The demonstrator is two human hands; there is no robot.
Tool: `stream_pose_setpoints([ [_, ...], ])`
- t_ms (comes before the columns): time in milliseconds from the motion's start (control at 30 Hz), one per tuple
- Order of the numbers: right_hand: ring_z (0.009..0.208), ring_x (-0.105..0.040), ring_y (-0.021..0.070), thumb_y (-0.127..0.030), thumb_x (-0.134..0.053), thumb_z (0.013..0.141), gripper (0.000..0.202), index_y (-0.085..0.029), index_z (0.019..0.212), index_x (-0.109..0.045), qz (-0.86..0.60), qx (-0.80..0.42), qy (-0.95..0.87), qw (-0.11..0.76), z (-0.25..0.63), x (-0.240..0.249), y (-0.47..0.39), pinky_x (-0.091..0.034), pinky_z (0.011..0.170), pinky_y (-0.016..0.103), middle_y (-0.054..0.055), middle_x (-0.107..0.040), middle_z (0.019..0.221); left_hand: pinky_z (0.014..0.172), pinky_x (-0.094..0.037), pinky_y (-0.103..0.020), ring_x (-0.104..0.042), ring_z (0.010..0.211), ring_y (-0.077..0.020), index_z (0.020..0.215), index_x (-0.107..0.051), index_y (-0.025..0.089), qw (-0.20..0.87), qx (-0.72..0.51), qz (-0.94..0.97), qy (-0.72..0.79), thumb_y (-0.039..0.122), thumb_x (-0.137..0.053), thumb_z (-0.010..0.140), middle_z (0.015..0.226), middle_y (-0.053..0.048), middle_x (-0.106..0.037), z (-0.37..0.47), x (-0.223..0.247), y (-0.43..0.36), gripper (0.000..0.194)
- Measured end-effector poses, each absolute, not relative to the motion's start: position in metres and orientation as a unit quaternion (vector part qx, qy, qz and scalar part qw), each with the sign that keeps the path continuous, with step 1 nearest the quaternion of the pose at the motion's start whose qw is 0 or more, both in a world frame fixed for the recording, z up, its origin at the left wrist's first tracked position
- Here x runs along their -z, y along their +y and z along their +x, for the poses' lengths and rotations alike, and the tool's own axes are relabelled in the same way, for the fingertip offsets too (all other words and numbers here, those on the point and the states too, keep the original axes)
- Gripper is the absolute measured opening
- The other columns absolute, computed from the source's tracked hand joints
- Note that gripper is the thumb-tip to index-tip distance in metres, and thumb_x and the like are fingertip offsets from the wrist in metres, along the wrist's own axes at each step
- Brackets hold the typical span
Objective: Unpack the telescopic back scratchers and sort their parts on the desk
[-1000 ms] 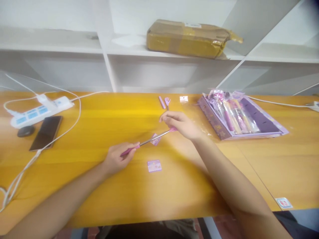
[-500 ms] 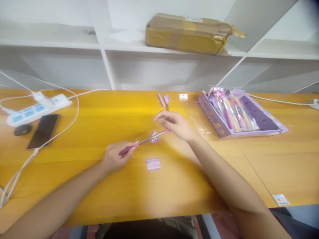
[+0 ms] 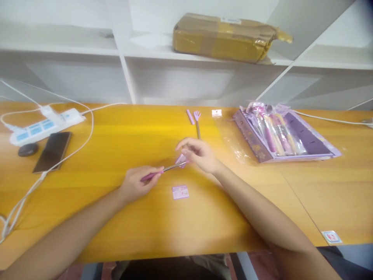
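Note:
My left hand (image 3: 140, 182) is closed around the purple handle of a telescopic back scratcher (image 3: 171, 167). Its metal rod points up and to the right. At the rod's far end, the thumb and fingers of my right hand (image 3: 201, 154) pinch a pink tip, mostly hidden by the fingers. Under the rod lies a small purple card (image 3: 180, 158), partly covered. Nearer the front edge lies a second purple card (image 3: 180, 192). Beyond my right hand are a purple claw head on a rod (image 3: 197, 118) and a separate purple tube (image 3: 190, 117).
A purple display box (image 3: 256, 154) with several wrapped items stands at the right, clear plastic wrap (image 3: 240, 153) beside it. On the left are a power strip (image 3: 49, 126), a phone (image 3: 52, 152), a black mouse-like object (image 3: 28, 149) and white cables. A taped parcel (image 3: 224, 39) sits on the shelf.
My right hand has come closer to my left, and the visible metal rod between them is shorter. My left hand keeps its hold on the handle. The view has shifted slightly.

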State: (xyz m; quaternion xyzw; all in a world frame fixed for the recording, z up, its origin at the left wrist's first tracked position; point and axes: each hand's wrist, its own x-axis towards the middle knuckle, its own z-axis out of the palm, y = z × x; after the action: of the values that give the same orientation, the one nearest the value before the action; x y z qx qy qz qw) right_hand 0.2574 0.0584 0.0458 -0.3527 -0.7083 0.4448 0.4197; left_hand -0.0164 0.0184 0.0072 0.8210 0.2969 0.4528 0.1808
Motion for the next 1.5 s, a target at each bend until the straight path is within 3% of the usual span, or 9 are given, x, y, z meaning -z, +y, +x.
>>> stream_pose_setpoints([
  [433,0.059,-0.051,0.0135,-0.052,-0.061,0.104,0.034,-0.021,0.101,-0.074,-0.311,-0.402,-0.754,0.417,0.247,-0.04,0.049,-0.046,0.06,0.027,0.0,-0.06,0.074,0.069,-0.065,-0.019,-0.08,0.072,-0.0129,0.111,-0.08,0.022,0.193,-0.455,0.82,0.289,0.014,-0.074,0.095,0.093,-0.002,-0.085,-0.018,-0.007,0.017,0.019],
  [767,0.057,-0.048,0.0123,-0.047,-0.059,0.105,0.032,-0.02,0.098,-0.074,-0.324,-0.391,-0.755,0.414,0.239,-0.037,0.043,-0.04,0.058,0.027,0.0,-0.06,0.073,0.068,-0.067,-0.023,-0.079,0.069,-0.0147,0.108,-0.081,0.022,0.213,-0.435,0.82,0.303,0.021,-0.072,0.096,0.092,-0.004,-0.085,-0.017,-0.007,0.017,0.015],
  [900,0.059,-0.052,0.0134,-0.045,-0.058,0.105,0.029,-0.02,0.1,-0.072,-0.376,-0.394,-0.729,0.414,0.237,-0.063,0.047,-0.042,0.059,0.027,-0.001,-0.059,0.071,0.071,-0.067,-0.024,-0.082,0.081,-0.0188,0.105,-0.082,0.021,0.328,-0.4,0.785,0.34,0.032,-0.072,0.098,0.099,-0.007,-0.085,-0.021,-0.013,0.034,0.017],
  [1067,0.08,-0.061,0.017,-0.038,-0.062,0.105,0.02,-0.021,0.11,-0.072,-0.383,-0.26,-0.792,0.399,0.25,-0.135,0.05,-0.048,0.072,0.03,0.004,-0.065,0.093,0.051,-0.057,-0.022,-0.07,0.055,-0.014,0.101,-0.081,0.019,0.397,-0.401,0.741,0.363,0.046,-0.075,0.095,0.078,-0.004,-0.08,-0.03,-0.071,0.07,0.029],
  [1133,0.085,-0.061,0.0188,-0.041,-0.062,0.106,0.022,-0.022,0.109,-0.073,-0.384,-0.184,-0.801,0.42,0.256,-0.16,0.045,-0.049,0.078,0.032,0.005,-0.065,0.096,0.051,-0.055,-0.022,-0.067,0.054,-0.0131,0.102,-0.081,0.019,0.381,-0.41,0.747,0.359,0.048,-0.076,0.093,0.076,-0.003,-0.078,-0.034,-0.107,0.077,0.03],
  [1200,0.079,-0.059,0.0184,-0.047,-0.054,0.11,0.031,-0.023,0.102,-0.072,-0.401,-0.162,-0.764,0.478,0.257,-0.176,0.037,-0.048,0.074,0.033,0.005,-0.062,0.09,0.054,-0.055,-0.023,-0.069,0.058,-0.0143,0.106,-0.081,0.021,0.353,-0.383,0.773,0.363,0.047,-0.075,0.095,0.074,-0.002,-0.077,-0.036,-0.142,0.075,0.029],
  [1333,0.061,-0.046,0.0138,-0.054,-0.052,0.11,0.034,-0.025,0.1,-0.068,-0.403,-0.259,-0.677,0.559,0.253,-0.182,0.027,-0.04,0.055,0.029,0.001,-0.05,0.075,0.054,-0.049,-0.023,-0.066,0.06,-0.0139,0.103,-0.083,0.025,0.215,-0.325,0.838,0.383,0.049,-0.071,0.098,0.075,0.001,-0.076,-0.041,-0.191,0.054,0.027],
  [1433,0.06,-0.048,0.0122,-0.054,-0.065,0.104,0.029,-0.026,0.11,-0.064,-0.354,-0.368,-0.667,0.543,0.254,-0.179,0.027,-0.043,0.053,0.028,-0.001,-0.051,0.08,0.053,-0.044,-0.024,-0.063,0.059,-0.0136,0.103,-0.082,0.028,0.092,-0.317,0.859,0.391,0.049,-0.066,0.102,0.077,0.002,-0.076,-0.05,-0.207,0.039,0.027],
  [1500,0.059,-0.051,0.0112,-0.054,-0.075,0.097,0.036,-0.027,0.115,-0.06,-0.316,-0.428,-0.669,0.518,0.258,-0.178,0.028,-0.048,0.054,0.029,0.0,-0.056,0.087,0.054,-0.045,-0.024,-0.065,0.062,-0.0149,0.105,-0.081,0.029,0.032,-0.319,0.864,0.387,0.048,-0.064,0.103,0.082,0.001,-0.078,-0.057,-0.21,0.035,0.026],
])
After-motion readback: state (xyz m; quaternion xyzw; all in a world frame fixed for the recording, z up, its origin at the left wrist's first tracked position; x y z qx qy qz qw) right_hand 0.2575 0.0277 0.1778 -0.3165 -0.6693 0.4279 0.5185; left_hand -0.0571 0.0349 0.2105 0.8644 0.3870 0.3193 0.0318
